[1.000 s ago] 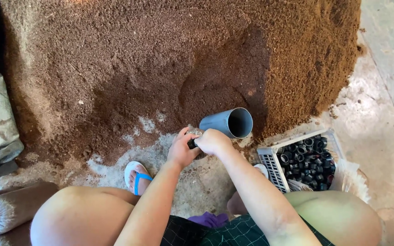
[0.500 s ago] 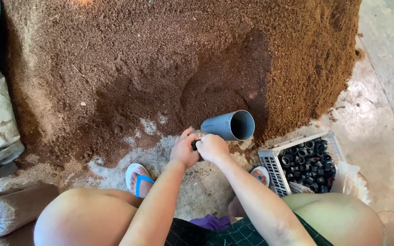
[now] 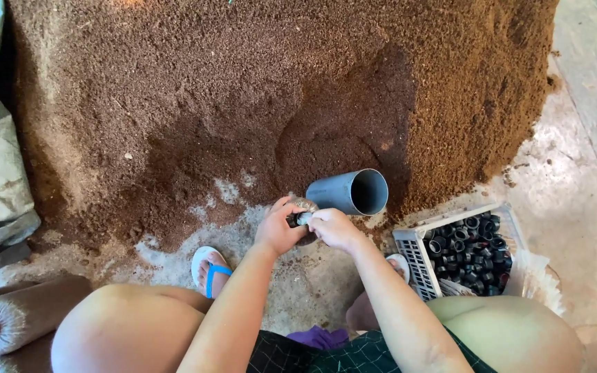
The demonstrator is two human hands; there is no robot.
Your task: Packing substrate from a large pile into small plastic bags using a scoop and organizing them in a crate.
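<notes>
Your left hand [image 3: 278,231] and right hand [image 3: 333,228] fingers pinch a small soil-filled clear bag [image 3: 303,207]; its axis cannot be told. The hands have shifted slightly toward 3 o'clock.

A pale concrete floor [image 3: 575,207] carries a large heap of brown soil [image 3: 243,90]. At the heap's near edge lies a grey pipe section [image 3: 347,193] on its side. To the right stands a white crate [image 3: 409,252] of black rings [image 3: 471,252]; filled bags [image 3: 22,314] lie at the left.

I see one head-worn view, looking steeply down, close over my knees, at the soil heap [image 3: 243,90] and floor [image 3: 575,179].
</notes>
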